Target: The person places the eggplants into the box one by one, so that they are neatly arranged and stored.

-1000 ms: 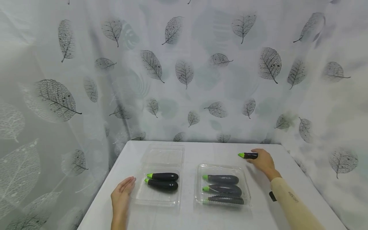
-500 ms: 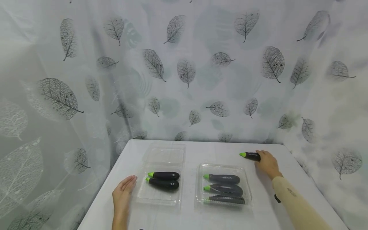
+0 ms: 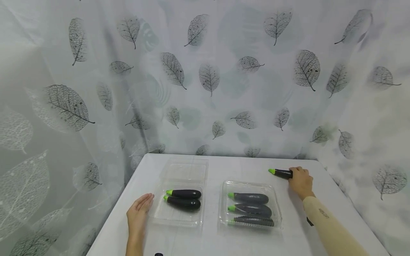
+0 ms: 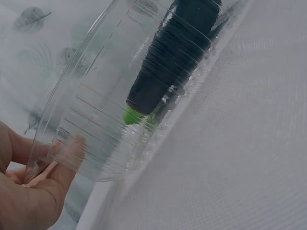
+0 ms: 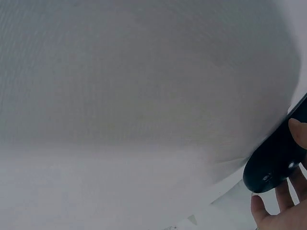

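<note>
Toward the table's back right, my right hand (image 3: 301,182) grips a dark eggplant (image 3: 282,173) by its rounded end, the green tip pointing left. In the right wrist view, the thumb and fingers lie around this eggplant (image 5: 273,165). An open clear plastic clamshell box (image 3: 173,221) holds two eggplants, one nearer (image 3: 183,203) and one farther (image 3: 185,193), side by side. At its left edge is my left hand (image 3: 138,213). The left wrist view shows its thumb and fingers pinching the rim of the clear box (image 4: 96,158).
A second clear box (image 3: 278,209) stands to the right with several dark, green-tipped eggplants (image 3: 251,209) under its plastic. The open box's lid (image 3: 185,170) lies back on the white table (image 3: 237,167). A leaf-patterned curtain (image 3: 208,106) surrounds the table. A small dark object (image 3: 158,254) shows at the bottom edge.
My right hand has moved slightly to the right with the eggplant, which now tilts a little more. The left hand stays at the open box. The head view has shifted slightly.
</note>
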Motion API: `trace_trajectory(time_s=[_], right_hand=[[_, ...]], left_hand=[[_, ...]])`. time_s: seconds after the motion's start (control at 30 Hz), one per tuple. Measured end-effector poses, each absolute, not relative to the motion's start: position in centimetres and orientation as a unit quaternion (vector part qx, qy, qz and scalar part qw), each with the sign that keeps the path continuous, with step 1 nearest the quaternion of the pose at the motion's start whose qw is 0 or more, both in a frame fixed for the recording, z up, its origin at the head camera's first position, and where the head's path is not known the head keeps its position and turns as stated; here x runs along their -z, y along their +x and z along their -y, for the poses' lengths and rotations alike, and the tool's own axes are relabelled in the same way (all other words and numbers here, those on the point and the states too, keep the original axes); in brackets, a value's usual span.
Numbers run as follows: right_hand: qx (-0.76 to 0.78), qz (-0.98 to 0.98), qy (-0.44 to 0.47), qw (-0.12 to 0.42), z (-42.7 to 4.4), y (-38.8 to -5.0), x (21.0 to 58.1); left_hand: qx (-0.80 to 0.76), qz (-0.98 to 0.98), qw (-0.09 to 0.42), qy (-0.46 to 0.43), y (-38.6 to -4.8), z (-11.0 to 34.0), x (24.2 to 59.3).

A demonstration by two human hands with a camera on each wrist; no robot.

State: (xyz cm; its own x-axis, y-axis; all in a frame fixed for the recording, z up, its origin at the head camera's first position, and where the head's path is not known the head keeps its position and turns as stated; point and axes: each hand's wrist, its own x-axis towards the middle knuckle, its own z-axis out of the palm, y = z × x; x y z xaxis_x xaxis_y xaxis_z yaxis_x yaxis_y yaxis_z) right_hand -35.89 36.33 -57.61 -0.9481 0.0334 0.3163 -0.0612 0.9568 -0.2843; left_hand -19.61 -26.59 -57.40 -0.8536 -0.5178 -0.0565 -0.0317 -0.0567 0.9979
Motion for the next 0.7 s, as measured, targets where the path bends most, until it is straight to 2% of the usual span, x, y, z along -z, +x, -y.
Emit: trace_trajectory(time_s=[0.7], right_hand=[[-0.196, 0.958, -0.011, 0.210, -35.72, -35.35, 57.59]], left_hand=[[0.701, 0.663, 0.184, 0.188, -19.78, 26.46, 57.66]])
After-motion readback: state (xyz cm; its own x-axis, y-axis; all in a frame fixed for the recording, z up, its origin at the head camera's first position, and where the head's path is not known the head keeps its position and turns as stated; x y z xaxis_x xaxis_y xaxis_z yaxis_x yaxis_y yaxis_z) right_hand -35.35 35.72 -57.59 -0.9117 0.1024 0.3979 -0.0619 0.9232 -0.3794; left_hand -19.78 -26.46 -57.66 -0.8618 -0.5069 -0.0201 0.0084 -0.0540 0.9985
